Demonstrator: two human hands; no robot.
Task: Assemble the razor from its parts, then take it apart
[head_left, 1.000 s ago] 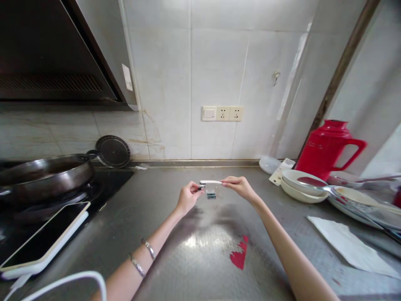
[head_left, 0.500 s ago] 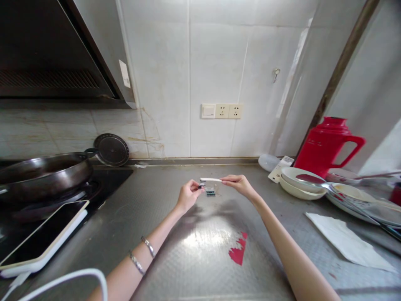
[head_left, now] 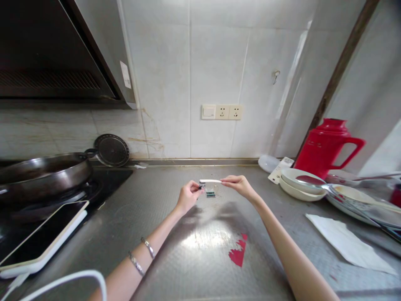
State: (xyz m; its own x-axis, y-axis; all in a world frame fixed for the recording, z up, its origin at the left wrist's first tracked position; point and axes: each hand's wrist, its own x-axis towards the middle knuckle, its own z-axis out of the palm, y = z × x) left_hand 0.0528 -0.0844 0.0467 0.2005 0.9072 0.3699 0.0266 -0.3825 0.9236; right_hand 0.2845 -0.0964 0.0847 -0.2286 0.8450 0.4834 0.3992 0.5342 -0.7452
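My left hand (head_left: 189,195) pinches a small dark and silvery piece (head_left: 202,186), too small to make out clearly. In the fingertips of my right hand (head_left: 237,184) is a slim white stick (head_left: 211,181), which looks like a toothbrush. It lies nearly level, and its far end, with a dark underside, is right above the small piece. Whether the two touch I cannot tell. Between my hands, a small clear item with dark green edges (head_left: 210,194) rests on the steel counter (head_left: 175,267).
At left, a pan (head_left: 46,171) stands on the black cooktop, near a phone (head_left: 44,234) with a white cable (head_left: 78,274). A red thermos (head_left: 326,146), stacked bowls (head_left: 300,190) and a paper napkin (head_left: 347,242) are at right. A red patch (head_left: 238,253) marks the counter.
The white stick's left end has dipped slightly towards the small piece. Both hands stay in nearly the same place.
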